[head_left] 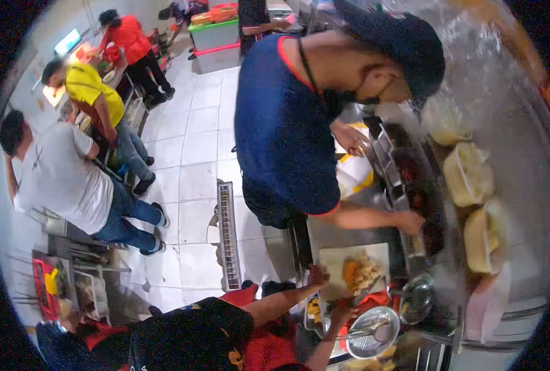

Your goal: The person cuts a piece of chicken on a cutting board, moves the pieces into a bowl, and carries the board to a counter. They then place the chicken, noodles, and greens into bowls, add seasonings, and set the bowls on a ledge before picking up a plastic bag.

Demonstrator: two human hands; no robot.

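The person's left hand [317, 275] sits on the near edge of a white cutting board [340, 258], fingers looking spread flat on it, probably just to keep the board from sliding. The right hand [343, 306] is lower down by the board's corner. Something dark runs from it toward the food, maybe a knife or tongs, but it's too small to tell if those fingers are closed on it or not. The pile of fried pieces [358, 272], orange and yellow, is on the middle of the board, right between both hands, so it's easy to work on.

A round metal strainer [370, 331] is parked just beside the right hand, and a second one [416, 298] is a bit further along, both within reach.

The table is steel and crowded. A co-worker in a blue shirt [287, 123] leans over it with a hand [411, 221] in the trays of dark red food [420, 198], and bags of pale yellow stuff [469, 173] line the back. The floor is white tile with a long drain grate [227, 235]. More people stand at stalls on the far left
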